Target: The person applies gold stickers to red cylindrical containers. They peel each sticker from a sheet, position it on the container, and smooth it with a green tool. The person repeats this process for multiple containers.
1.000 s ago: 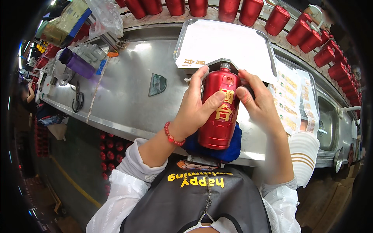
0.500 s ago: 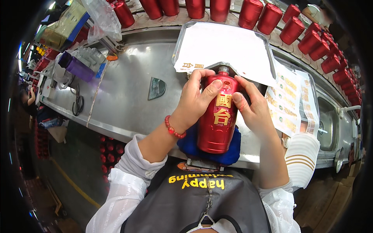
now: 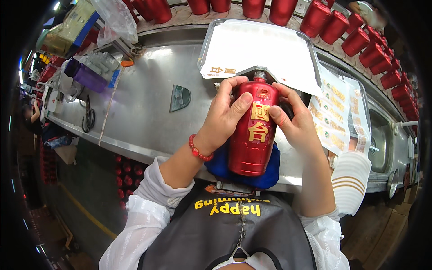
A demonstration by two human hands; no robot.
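A red bottle (image 3: pixel 246 157) with raised gold characters down its front and a bare grey neck leans back before me, its base over a bundled blue cloth (image 3: pixel 271 173). From the left side my left hand (image 3: pixel 227 108) grips its upper body, the thumb lying on the front beside the top gold character. On the opposite side my right hand (image 3: pixel 297 119) curls round the shoulder, its thumb tip close to the same character's right edge. The fingertips behind the bottle are partly hidden. A dark angled bracket (image 3: pixel 265 70) stands just behind the neck.
Behind the bottle, a tray (image 3: pixel 203 53) carries white sheets. Gold sticker sheets (image 3: pixel 330 112) lie right, near a sink (image 3: pixel 380 135) and white cup stack (image 3: pixel 351 182). Leftward are a glass piece (image 3: pixel 181 98), a purple bottle (image 3: pixel 87 77) and black cable (image 3: pixel 88 118). Red bottles (image 3: pixel 317 19) line a conveyor.
The conveyor's red bottles have shifted to the right. My left thumb has slid slightly left, away from the gold character. Both hands still hold the bottle, which stays nearly in place.
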